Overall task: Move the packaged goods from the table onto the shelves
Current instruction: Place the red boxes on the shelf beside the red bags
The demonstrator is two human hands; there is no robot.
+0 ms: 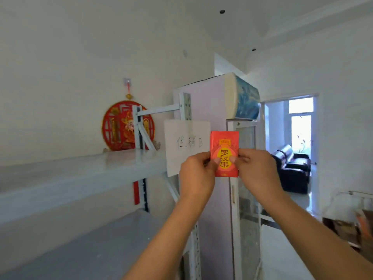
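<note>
I hold a small red packet (pixel 224 142) with a yellow circle and dark characters upright in front of me, at about the height of the upper shelf. My left hand (pixel 196 174) pinches its left edge and my right hand (pixel 256 170) pinches its right edge, thumbs on the front. The white metal shelves stand to the left: an upper board (pixel 80 174) and a lower grey board (pixel 90 245), both bare where visible. The packet is to the right of the shelf end, apart from it.
A white paper sign (pixel 181 144) with handwriting hangs on the shelf's end post. A tall glass-door cooler (pixel 242 118) stands right behind the packet. A red round ornament (pixel 127 126) hangs on the wall. A doorway (pixel 292 146) opens at the right; blurred goods (pixel 351 225) lie lower right.
</note>
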